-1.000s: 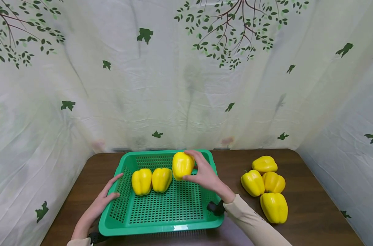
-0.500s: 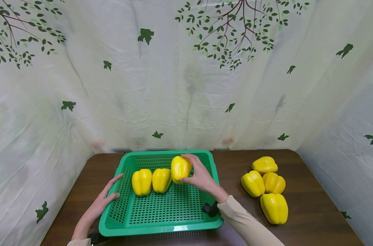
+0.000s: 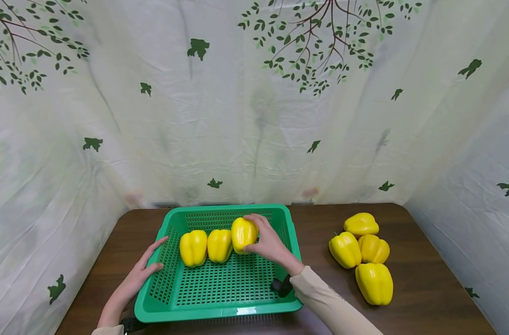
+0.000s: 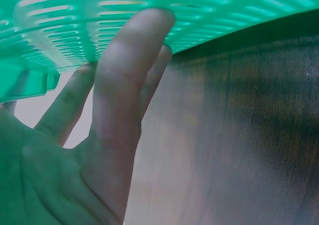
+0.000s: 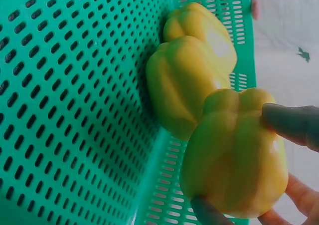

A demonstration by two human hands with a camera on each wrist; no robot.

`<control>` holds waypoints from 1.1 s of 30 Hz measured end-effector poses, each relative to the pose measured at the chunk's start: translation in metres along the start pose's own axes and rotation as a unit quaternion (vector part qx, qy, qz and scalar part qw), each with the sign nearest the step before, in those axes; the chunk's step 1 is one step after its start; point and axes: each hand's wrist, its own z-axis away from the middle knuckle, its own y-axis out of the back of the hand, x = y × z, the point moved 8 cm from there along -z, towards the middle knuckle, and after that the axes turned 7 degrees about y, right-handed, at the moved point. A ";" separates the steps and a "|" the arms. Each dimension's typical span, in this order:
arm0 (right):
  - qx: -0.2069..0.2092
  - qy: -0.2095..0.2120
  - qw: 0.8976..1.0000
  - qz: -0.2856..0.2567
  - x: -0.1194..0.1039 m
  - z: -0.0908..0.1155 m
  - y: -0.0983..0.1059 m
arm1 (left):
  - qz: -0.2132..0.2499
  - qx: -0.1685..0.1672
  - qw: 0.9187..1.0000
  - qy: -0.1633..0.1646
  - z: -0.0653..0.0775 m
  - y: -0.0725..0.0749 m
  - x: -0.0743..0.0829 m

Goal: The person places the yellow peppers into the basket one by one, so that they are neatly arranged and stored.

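Yellow, glossy pepper [image 3: 242,235] is sitting between the thumb and fingers of my right hand [image 3: 271,242], inside the basket [image 3: 220,314]. That hand is pinching it; my left hand [image 3: 141,270] is spreading its straight fingers and touching the basket's side, not clutching anything.

Main risk, I'm judging: slipping. Skin is looking smooth and I'm holding with digits only, no palm behind, so a loose pinch could be letting it roll out. Next: bumping. The middle pepper [image 3: 219,245] is lying just left of what my right hand is holding, so releasing crooked could be shoving it into the left pepper [image 3: 193,249], nearer my left hand. I'm not able to tell whether the held and middle ones are touching, or whether the held one is meeting the basket floor. Snagging too: the wrist camera [image 3: 284,287] is hanging low, nearer me than my right hand, so dipping that wrist could be knocking the basket.

Pose: right forearm [image 3: 329,298] is slanting in over the basket's right side, thumb pressing the near side, fingers the far side. Left forearm [image 3: 116,304] is lying outside the basket, thumb nearer me than the fingers.

Outward: four loose peppers [image 3: 374,284] are clustering on the table [image 3: 426,279] right of my right hand; a leaf-print curtain [image 3: 254,139] is hanging beyond both hands.
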 end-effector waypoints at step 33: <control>-0.013 -0.055 0.998 0.031 0.013 -0.004 -0.019 | -0.010 -0.012 0.999 -0.032 -0.001 0.002 0.004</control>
